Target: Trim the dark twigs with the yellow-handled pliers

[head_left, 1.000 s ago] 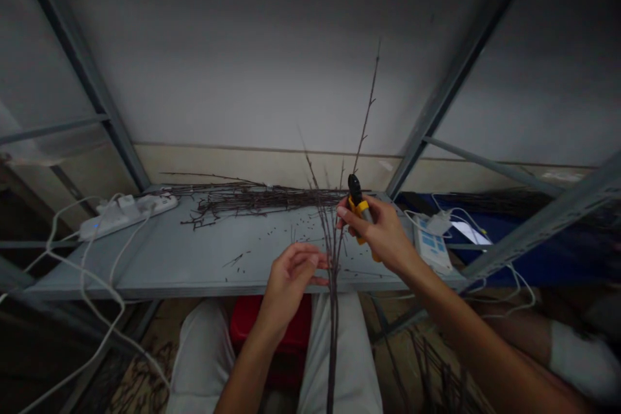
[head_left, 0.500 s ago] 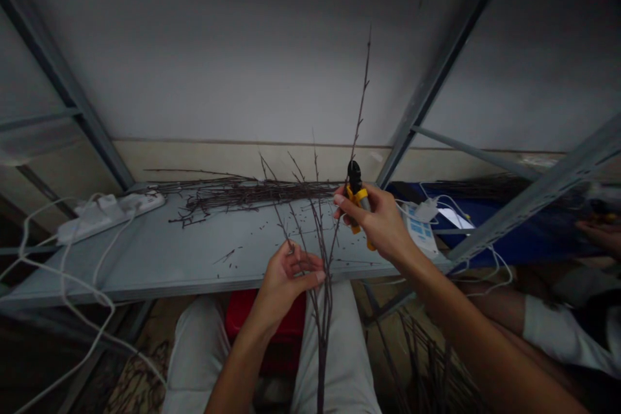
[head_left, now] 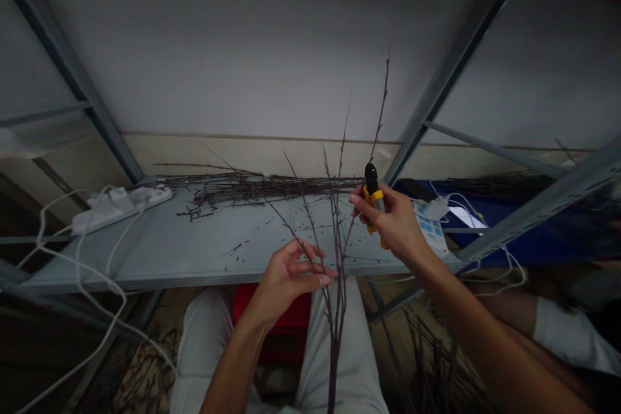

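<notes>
A bare, forked branch [head_left: 334, 349] rises from between my knees, its thin twigs spreading upward in front of the shelf. My left hand [head_left: 291, 272] is loosely closed about its left-hand twigs, thumb and fingertips close to the main stems. In my right hand [head_left: 395, 217] is a pair of cutters [head_left: 371, 184] with a black head and yellow-grey handles, pointing up. The rightmost twig [head_left: 380, 116] passes behind the cutter head and my right fingers; whether they touch it is hidden. Behind lies a pile of cut twigs [head_left: 272, 187] on the grey shelf [head_left: 165, 246].
Small clippings dot the shelf. A white power strip [head_left: 121, 207] with trailing cables is at left, another socket block [head_left: 429, 226] at right. Metal posts [head_left: 451, 71] frame the shelf. More branches [head_left: 431, 362] stand low right, near another person's leg [head_left: 563, 330]. A red stool [head_left: 286, 323] shows below.
The view has shifted slightly, moving the scene rightward. The branch has moved a little right and its twigs spread differently. My left fingers have loosened somewhat; the cutters stay in my right hand.
</notes>
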A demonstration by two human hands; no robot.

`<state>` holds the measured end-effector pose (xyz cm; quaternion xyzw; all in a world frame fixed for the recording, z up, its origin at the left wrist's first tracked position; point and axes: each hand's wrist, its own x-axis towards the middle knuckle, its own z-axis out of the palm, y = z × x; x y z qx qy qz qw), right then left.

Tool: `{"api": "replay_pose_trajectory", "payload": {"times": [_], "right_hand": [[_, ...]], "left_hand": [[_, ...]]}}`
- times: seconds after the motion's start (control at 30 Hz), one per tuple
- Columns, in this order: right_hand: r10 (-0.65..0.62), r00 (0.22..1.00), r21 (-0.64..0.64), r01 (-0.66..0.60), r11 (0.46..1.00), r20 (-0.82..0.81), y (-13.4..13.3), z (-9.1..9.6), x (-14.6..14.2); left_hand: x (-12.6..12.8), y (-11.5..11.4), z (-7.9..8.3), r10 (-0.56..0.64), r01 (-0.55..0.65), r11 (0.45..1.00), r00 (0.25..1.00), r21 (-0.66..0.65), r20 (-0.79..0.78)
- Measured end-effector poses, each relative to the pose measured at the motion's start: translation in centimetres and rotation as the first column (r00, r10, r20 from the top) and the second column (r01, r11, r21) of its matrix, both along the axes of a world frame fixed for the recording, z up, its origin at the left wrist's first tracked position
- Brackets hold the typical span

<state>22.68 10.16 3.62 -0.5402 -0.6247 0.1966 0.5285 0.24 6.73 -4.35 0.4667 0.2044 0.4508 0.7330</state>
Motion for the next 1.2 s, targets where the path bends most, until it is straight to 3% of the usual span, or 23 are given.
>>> {"api": "replay_pose_trajectory", "payload": {"times": [0.53, 0.77, 0.9, 1.0, 1.07, 1.2], "right_hand": [[-0.065, 0.995, -0.059, 0.069, 0.996, 0.072, 0.2, -1.6, 0.6], [-0.172, 0.942, 0.07, 0.158, 0.985, 0.288, -1.2, -1.5, -0.7], [0.057, 0.994, -0.039, -0.054, 0.998, 0.092, -2.6, -1.1, -3.0], [0.201, 0.979, -0.135, -0.205, 0.969, -0.039, -3.2, -1.3, -4.4], [0.221, 0.971, -0.158, -0.233, 0.96, -0.088, -3.1, -1.5, -5.0], [0.146, 0.985, -0.1, -0.155, 0.983, -0.09, -2.6, -1.3, -5.2]], "left_hand": [[0.1, 0.3, -0.8, 0.058, -0.057, 0.997, 0.998, -0.043, 0.015], [0.5, 0.3, -0.7, 0.073, -0.073, 0.996, 0.997, -0.042, 0.001], [0.7, 0.2, -0.4, 0.06, -0.061, 0.998, 0.998, -0.036, -0.01], [0.8, 0.1, -0.1, 0.062, -0.062, 0.998, 0.998, -0.034, -0.003], [0.7, 0.0, -0.1, 0.061, -0.061, 0.998, 0.998, -0.036, -0.001], [0.7, 0.0, -0.2, 0.064, -0.065, 0.998, 0.998, -0.025, -0.013]]}}
